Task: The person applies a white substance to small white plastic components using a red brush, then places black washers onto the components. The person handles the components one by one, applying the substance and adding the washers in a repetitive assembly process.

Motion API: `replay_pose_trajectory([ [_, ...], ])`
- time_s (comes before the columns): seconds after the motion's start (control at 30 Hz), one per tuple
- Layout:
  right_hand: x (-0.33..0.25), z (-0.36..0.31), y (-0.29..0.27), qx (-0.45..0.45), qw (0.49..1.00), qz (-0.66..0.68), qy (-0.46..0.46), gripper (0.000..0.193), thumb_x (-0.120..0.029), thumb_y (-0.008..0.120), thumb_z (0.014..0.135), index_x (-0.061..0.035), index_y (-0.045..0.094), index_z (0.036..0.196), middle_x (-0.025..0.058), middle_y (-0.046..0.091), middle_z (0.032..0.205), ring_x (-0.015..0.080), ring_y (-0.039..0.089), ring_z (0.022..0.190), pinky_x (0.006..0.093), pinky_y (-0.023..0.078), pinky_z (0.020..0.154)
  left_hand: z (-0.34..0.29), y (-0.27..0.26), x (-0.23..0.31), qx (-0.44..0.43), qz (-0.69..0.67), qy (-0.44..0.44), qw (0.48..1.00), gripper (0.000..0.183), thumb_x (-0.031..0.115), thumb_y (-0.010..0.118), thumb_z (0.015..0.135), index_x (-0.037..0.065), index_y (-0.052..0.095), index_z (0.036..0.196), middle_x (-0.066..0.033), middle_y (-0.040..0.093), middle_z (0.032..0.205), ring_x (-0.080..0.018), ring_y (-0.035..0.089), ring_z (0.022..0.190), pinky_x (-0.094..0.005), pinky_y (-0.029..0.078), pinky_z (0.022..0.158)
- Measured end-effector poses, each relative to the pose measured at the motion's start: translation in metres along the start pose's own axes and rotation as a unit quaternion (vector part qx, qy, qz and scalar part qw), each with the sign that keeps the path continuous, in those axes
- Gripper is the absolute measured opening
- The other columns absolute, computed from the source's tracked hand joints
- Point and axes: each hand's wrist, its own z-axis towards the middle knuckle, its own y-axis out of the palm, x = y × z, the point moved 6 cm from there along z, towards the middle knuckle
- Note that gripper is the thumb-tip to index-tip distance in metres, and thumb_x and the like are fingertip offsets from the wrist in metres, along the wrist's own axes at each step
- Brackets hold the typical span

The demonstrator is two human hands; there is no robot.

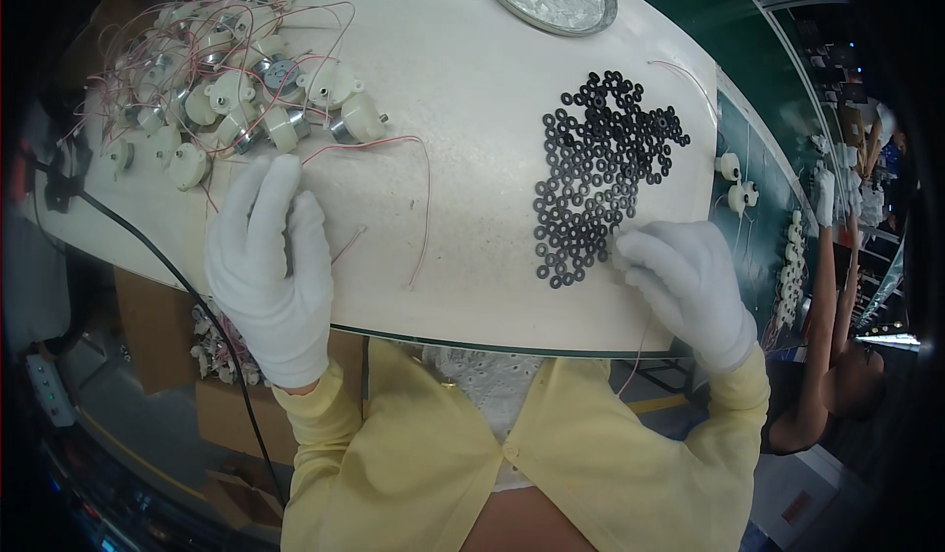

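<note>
The white-gloved left hand (264, 274) has its thumb apart, the white-gloved right hand (691, 278) curls beside loose black rings (602, 121); I cannot tell if either pinches anything. Much seems left: many rings, and cream-plastic-and-silver motors (282, 75) heaped beyond.

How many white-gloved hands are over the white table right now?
2: the left hand at the near edge of the wired motors, and the right hand at the near right edge of the black rings. A co-worker's white glove, far right, isn't counted.
</note>
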Motion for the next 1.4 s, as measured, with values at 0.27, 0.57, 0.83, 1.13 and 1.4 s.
replay_pose_trajectory([
  [0.27, -0.012, -0.003, -0.001, -0.039, 0.978, -0.194, -0.071, 0.038, -0.013, 0.061, 0.074, -0.0222, 0.063, 0.111, -0.0009, 0.057, 0.093, 0.017, 0.055, 0.074, 0.0341, 0.041, 0.067, 0.0, 0.0, 0.001, 0.001, -0.009, -0.01, 1.0, 0.034, -0.002, 0.064, 0.089, 0.004, 0.065, 0.122, -0.015, 0.063, 0.123, -0.0275, 0.063, 0.106, -0.0338, 0.051, 0.088],
  [0.57, -0.01, -0.014, -0.013, -0.119, 0.968, -0.209, -0.076, 0.034, -0.014, 0.061, 0.074, -0.0225, 0.06, 0.107, -0.0017, 0.049, 0.083, 0.0166, 0.052, 0.072, 0.033, 0.041, 0.068, 0.002, 0.001, 0.002, 0.015, 0.002, -0.008, 1.0, 0.033, 0.0, 0.066, 0.086, 0.005, 0.067, 0.119, -0.0158, 0.065, 0.118, -0.0316, 0.063, 0.102, -0.0377, 0.05, 0.085],
  [0.83, -0.006, -0.01, -0.006, -0.144, 0.965, -0.197, -0.091, 0.029, -0.014, 0.064, 0.076, -0.0179, 0.061, 0.105, -0.0024, 0.053, 0.077, 0.016, 0.053, 0.068, 0.0329, 0.042, 0.068, 0.004, -0.001, 0.004, 0.015, 0.017, 0.0, 1.0, 0.033, 0.002, 0.068, 0.084, 0.007, 0.068, 0.118, -0.0168, 0.066, 0.115, -0.0346, 0.064, 0.099, -0.0406, 0.051, 0.083],
  [1.13, 0.034, -0.072, 0.0, 0.101, 0.982, -0.09, 0.132, 0.013, -0.012, 0.068, 0.085, -0.01, 0.065, 0.098, -0.0003, 0.063, 0.074, 0.0212, 0.057, 0.063, 0.0342, 0.04, 0.064, 0.005, 0.002, 0.009, 0.001, 0.014, 0.001, 1.0, 0.032, -0.004, 0.064, 0.087, 0.001, 0.066, 0.118, -0.0183, 0.065, 0.117, -0.0301, 0.065, 0.094, -0.0371, 0.052, 0.078],
  [1.4, 0.048, -0.113, -0.016, 0.164, 0.935, -0.116, 0.293, 0.025, -0.016, 0.07, 0.086, -0.0067, 0.067, 0.108, 0.0021, 0.059, 0.07, 0.0217, 0.054, 0.06, 0.035, 0.04, 0.064, 0.0, 0.003, 0.001, -0.033, 0.018, -0.039, 0.999, 0.029, -0.001, 0.06, 0.094, -0.003, 0.063, 0.123, -0.0169, 0.062, 0.126, -0.0253, 0.061, 0.113, -0.0333, 0.05, 0.095],
])
